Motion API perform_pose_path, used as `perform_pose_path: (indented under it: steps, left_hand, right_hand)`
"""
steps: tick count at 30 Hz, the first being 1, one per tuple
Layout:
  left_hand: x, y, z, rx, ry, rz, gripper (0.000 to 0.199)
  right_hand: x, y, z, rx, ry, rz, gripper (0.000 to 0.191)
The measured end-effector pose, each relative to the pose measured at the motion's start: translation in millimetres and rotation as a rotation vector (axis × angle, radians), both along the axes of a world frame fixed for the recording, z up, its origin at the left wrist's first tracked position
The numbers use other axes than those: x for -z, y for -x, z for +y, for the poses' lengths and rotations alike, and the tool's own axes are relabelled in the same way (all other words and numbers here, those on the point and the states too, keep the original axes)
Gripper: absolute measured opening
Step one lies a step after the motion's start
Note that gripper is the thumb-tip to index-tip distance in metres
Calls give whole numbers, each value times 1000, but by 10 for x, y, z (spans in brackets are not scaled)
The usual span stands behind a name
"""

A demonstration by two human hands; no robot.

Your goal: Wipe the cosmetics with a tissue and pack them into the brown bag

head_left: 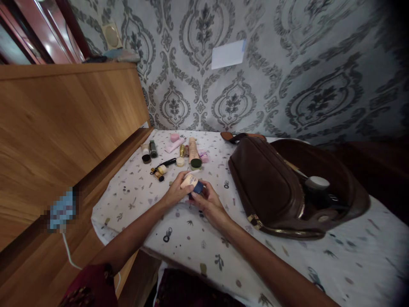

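Above the front part of the table, both hands hold a small cream-coloured jar (pixel 189 181) with a dark blue lid. My left hand (pixel 177 189) is closed round its pale body, thumb across the front. The fingers of my right hand (pixel 209 204) are closed at the blue lid (pixel 198 186). I cannot tell whether the lid is loose. Just beyond the hands lie a peach tube (pixel 192 149) with a dark green cap, a small pale-lidded jar (pixel 180 162), a gold tube (pixel 182 150) and a black pen-like stick (pixel 168 163).
A brown leather bag (pixel 265 183) stands unzipped on the right, with a white-topped item (pixel 317 183) inside. Farther left are a dark bottle (pixel 153 149), a pink tube (pixel 175 145) and a pink jar (pixel 174 137). Wooden furniture (pixel 70 123) borders the patterned tablecloth (pixel 128 200).
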State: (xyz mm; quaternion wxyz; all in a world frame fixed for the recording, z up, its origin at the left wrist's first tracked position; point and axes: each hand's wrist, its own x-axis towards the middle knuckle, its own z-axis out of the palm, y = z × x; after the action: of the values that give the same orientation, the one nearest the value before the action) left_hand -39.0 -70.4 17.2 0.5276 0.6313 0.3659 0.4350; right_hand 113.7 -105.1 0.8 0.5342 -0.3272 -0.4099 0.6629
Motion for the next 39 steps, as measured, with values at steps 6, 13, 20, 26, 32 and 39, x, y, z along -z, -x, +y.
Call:
perform_pose_path:
  steps: [6, 13, 20, 26, 32, 39]
  left_hand:
    - [-56, 60, 14, 147, 34, -43, 100]
    - [-76, 56, -8, 94, -16, 45, 68]
    - [-4, -29, -36, 27, 70, 57, 35]
    - [-17, -26, -66, -140, -104, 199, 17]
    - [-40, -33, -101, -230, -466, 459, 12]
    - [-26, -59, -125, -330, -560, 507, 12]
  right_hand:
    - [8, -71, 68, 92, 15, 80, 53]
    - [-10, -148, 121, 151, -19, 86, 45]
    - [-55, -152, 100, 200, -121, -116, 61]
    - [-17, -156, 116, 363, -239, -321, 55]
    - [13, -154, 117, 389, -291, -528, 49]
    - [88, -152, 113, 381, -456, -709, 42]
